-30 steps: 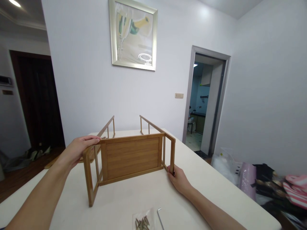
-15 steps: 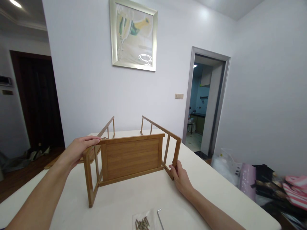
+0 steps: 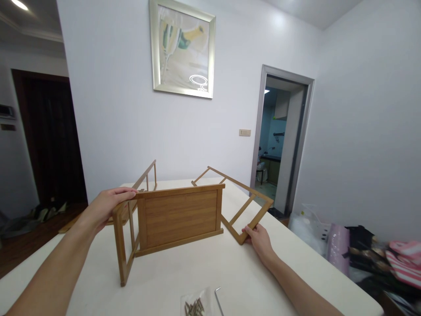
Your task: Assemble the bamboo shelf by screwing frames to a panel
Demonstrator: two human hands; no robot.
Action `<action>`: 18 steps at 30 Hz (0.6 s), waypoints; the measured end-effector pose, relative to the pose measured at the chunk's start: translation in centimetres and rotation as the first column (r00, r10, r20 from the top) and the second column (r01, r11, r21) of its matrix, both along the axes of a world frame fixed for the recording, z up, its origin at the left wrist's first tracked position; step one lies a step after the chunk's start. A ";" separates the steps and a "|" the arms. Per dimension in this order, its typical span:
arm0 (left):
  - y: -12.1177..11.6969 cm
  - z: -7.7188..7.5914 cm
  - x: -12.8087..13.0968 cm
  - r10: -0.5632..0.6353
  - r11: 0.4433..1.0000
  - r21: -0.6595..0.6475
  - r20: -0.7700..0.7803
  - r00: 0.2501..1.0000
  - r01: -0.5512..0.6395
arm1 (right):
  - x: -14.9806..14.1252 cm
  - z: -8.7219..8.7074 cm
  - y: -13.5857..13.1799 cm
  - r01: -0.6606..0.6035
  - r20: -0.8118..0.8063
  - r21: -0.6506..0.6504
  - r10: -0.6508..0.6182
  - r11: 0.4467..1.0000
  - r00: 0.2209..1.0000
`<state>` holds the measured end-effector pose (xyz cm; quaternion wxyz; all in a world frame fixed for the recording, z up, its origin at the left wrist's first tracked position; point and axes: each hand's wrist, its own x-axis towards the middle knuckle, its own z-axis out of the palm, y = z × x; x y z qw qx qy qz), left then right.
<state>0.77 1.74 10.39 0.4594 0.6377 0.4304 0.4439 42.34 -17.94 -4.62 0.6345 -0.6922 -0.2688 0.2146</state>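
A brown wooden shelf panel (image 3: 182,218) stands on its long edge on the white table. At its left end a wooden side frame (image 3: 122,250) stands upright, meeting the panel. My left hand (image 3: 110,204) is closed over the top corner where that frame and the panel come together; part of its grip is hidden. A second side frame (image 3: 241,213), with crossbars, leans outward to the right, apart from the panel at its top. My right hand (image 3: 258,239) grips this right frame near its lower front corner, thumb on the near bar.
Near the front edge of the white table (image 3: 158,285) lie a clear bag of screws (image 3: 194,306) and a hex key (image 3: 219,300). Another wooden piece (image 3: 70,223) lies behind my left arm. Bags and bundles (image 3: 338,250) are piled on the right beyond the table.
The right side frame has tipped outward to the right, away from the panel, with my right hand moving along with it. My left hand, the panel and the left frame stay put.
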 end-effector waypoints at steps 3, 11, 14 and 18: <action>0.4 -0.2 -0.1 -0.042 0.997 -0.064 0.057 0.997 0.046 | 0.4 0.4 -0.3 -0.014 -0.040 -0.055 0.012 0.998 0.999; 0.3 -0.2 -0.1 -0.029 0.996 -0.083 0.071 0.997 0.035 | 1.8 1.2 -1.1 -0.066 -0.157 -0.246 0.027 0.967 0.987; 0.2 -0.1 -0.1 -0.031 0.997 -0.067 0.058 0.998 0.034 | 2.2 1.4 -1.3 -0.105 -0.194 -0.295 0.048 0.950 0.980; 0.7 -0.4 -0.1 -0.051 0.997 -0.059 0.059 0.997 0.055 | 2.6 1.8 -1.2 -0.144 -0.217 -0.349 0.070 0.926 0.974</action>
